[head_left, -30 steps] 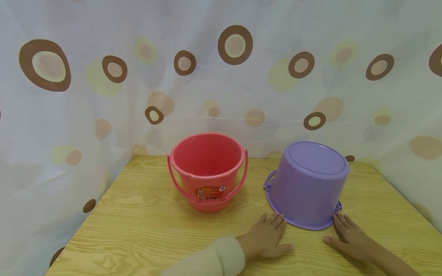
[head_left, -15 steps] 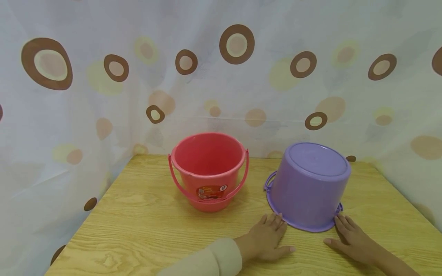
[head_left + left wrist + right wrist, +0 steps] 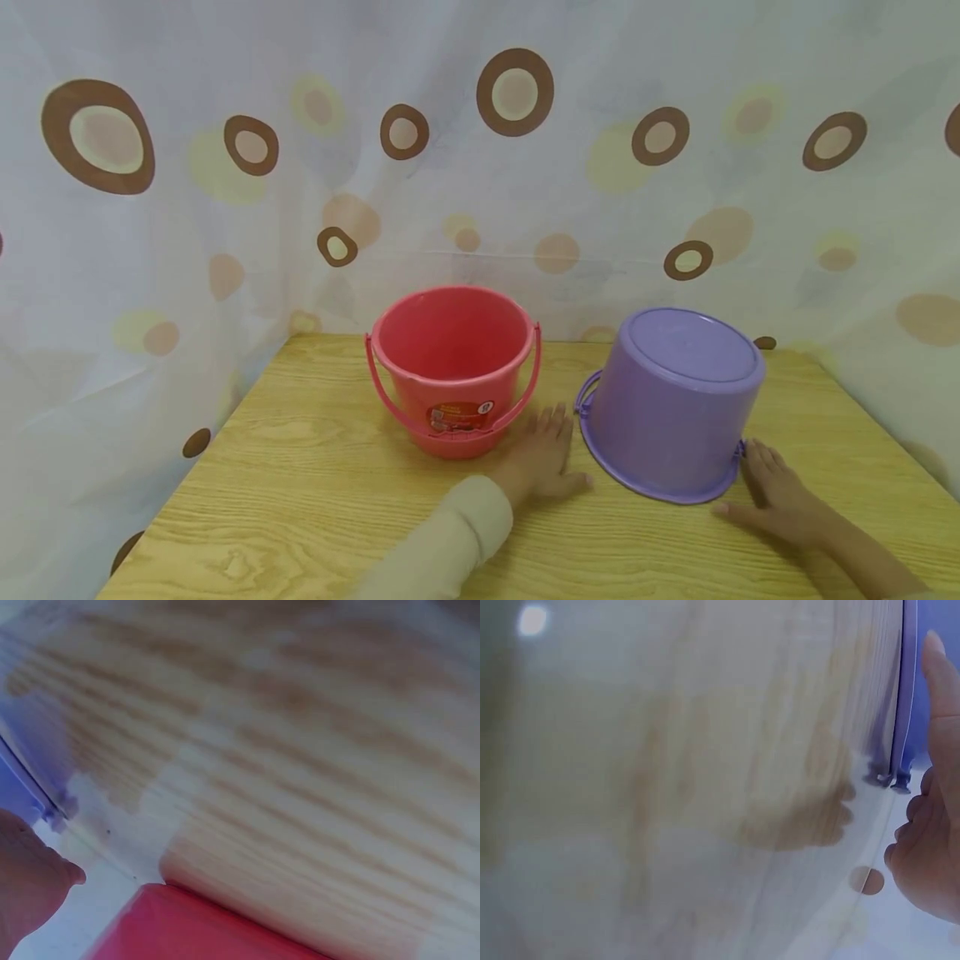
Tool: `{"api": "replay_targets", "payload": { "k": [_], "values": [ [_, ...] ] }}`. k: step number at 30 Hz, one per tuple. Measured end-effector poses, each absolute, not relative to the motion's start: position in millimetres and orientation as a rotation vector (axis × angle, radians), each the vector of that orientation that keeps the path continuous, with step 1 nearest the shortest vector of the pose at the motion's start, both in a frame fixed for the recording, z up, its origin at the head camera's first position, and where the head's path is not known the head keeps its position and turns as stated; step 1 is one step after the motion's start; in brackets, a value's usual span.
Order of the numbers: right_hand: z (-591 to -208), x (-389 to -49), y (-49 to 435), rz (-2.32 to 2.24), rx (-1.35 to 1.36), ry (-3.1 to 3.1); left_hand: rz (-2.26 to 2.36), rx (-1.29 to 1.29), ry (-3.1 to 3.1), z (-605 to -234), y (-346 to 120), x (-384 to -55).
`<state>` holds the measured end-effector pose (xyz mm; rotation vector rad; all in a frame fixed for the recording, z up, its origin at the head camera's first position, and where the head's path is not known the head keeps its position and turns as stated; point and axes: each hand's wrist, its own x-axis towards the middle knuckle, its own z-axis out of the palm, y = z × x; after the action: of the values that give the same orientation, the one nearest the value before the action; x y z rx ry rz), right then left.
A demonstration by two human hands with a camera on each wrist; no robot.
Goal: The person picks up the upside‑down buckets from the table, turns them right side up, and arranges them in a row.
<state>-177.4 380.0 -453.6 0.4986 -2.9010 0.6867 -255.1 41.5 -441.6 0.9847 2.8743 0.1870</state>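
A purple bucket (image 3: 675, 408) stands upside down on the right half of the table, its rim on the wood and its bottom facing up. My left hand (image 3: 543, 458), fingers spread forward, is in the gap between it and a red bucket (image 3: 453, 392). Part of that hand shows at the edge of the left wrist view, between both buckets. At the purple bucket's right side, my right hand (image 3: 783, 500) has its fingertips right at the rim and handle joint. The right wrist view shows its thumb (image 3: 934, 664) overlapping the purple side.
The red bucket stands upright and open at the table's back middle, its handle hanging down in front over a label (image 3: 459, 417). A wood-grain table (image 3: 300, 500) lies under everything. Behind it hangs a white curtain (image 3: 465, 192) with brown circles.
My left hand has left the purple bucket's front rim and moved forward and left toward the red bucket. My right hand has slid slightly forward and right. Both buckets keep their places.
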Motion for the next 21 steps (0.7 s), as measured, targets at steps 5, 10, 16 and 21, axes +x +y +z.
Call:
{"api": "replay_targets", "payload": {
  "k": [5, 10, 16, 21],
  "values": [
    [-456, -181, 380, 0.734, 0.515, -2.859, 0.220, 1.017, 2.905, -436, 46, -263],
    [-452, -184, 377, 0.762, 0.522, -2.865, 0.260, 0.997, 2.908, -432, 52, -269],
    [-449, -186, 378, 0.746, 0.501, -2.903, 0.262, 0.945, 2.890, -433, 60, -277],
    [-451, -188, 380, 0.740, 0.501, -2.926, 0.245, 0.943, 2.901, -434, 64, -277]
  ]
}}
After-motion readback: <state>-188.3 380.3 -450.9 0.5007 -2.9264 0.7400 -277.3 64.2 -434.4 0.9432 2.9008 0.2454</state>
